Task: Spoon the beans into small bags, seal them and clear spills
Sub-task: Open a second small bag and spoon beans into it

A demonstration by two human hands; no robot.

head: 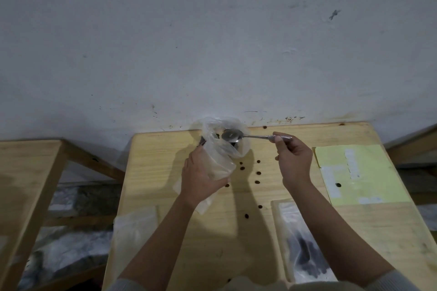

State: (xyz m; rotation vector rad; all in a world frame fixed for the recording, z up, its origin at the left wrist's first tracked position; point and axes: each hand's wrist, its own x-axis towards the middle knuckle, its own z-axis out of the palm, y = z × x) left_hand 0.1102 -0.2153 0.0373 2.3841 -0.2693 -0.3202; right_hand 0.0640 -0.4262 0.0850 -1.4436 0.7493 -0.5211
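The job looks to be at the spooning step. The right hand [294,160] pinches the handle of a metal spoon [233,136], whose bowl sits over the mouth of a big clear bag [222,142] at the back of the worktop [165,172]. The left hand [201,177] curls round a small clear bag [218,165] just beside it. Next, I think, the spoon must tip beans into the small bag without dropping any. Loose beans [257,173] lie between the hands. What the spoon carries is hard to see.
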